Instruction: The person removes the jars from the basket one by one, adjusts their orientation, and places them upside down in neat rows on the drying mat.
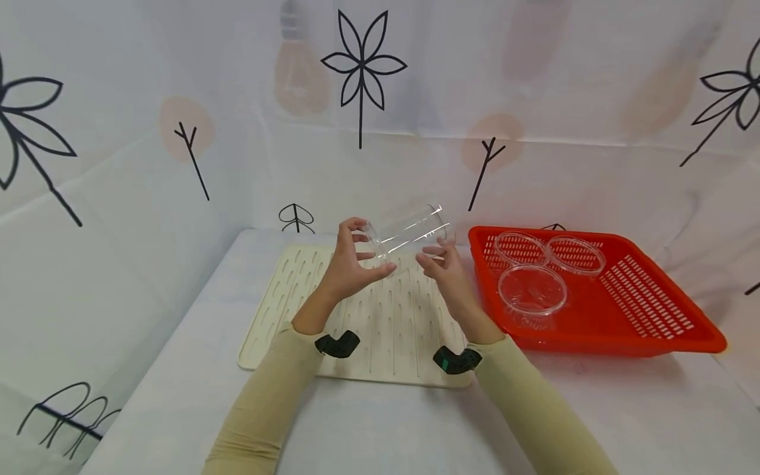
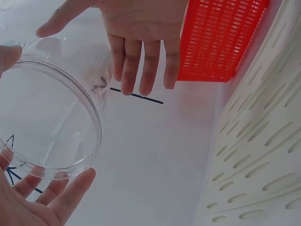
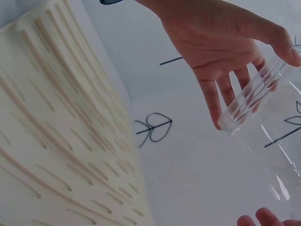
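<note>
A clear, see-through cylindrical container point(image 1: 412, 232) is held tilted in the air, its right end higher. My left hand point(image 1: 349, 260) grips its lower left end, thumb and fingers spread around a thick double-edged rim point(image 2: 96, 120); whether that is a separate lid I cannot tell. My right hand point(image 1: 445, 270) is by the right end, thumb apart from the fingers. In the left wrist view the right hand's fingers point(image 2: 148, 66) are straight; contact with the container is unclear. The right wrist view shows the left hand point(image 3: 211, 42) at the rim.
Below the hands lies a cream ridged mat point(image 1: 380, 330) on a white-covered table point(image 1: 148, 409). To the right stands a red slotted basket point(image 1: 647, 336) holding three clear round dishes or lids point(image 1: 532, 290). A patterned white cloth point(image 1: 410, 119) hangs behind.
</note>
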`<state>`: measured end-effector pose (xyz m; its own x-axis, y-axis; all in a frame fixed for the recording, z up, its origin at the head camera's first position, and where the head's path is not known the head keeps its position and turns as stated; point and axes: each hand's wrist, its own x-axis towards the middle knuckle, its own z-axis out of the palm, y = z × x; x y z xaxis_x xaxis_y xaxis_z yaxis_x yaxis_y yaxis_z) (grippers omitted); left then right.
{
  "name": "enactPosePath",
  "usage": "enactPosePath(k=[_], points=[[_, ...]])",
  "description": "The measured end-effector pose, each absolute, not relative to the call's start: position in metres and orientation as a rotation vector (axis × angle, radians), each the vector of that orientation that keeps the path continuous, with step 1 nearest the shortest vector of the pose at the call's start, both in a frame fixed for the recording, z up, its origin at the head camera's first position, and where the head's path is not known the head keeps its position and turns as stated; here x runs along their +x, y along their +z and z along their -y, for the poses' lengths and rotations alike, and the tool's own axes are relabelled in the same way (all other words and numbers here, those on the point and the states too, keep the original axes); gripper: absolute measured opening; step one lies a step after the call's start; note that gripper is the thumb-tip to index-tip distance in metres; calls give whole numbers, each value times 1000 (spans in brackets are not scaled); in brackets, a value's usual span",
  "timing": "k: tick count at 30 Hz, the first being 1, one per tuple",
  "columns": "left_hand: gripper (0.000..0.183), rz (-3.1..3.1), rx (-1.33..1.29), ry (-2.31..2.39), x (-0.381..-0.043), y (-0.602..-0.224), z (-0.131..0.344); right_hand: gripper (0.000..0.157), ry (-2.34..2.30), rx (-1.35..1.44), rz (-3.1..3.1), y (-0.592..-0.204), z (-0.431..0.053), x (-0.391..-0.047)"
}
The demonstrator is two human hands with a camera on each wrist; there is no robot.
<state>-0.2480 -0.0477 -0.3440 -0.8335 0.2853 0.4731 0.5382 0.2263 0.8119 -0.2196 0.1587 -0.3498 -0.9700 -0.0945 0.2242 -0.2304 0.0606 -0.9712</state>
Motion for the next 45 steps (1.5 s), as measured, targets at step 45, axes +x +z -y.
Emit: enactPosePath(k=[45], points=[[88, 2500, -739, -1325, -242, -365, 74, 72, 2154, 315, 2092, -328, -156, -225]])
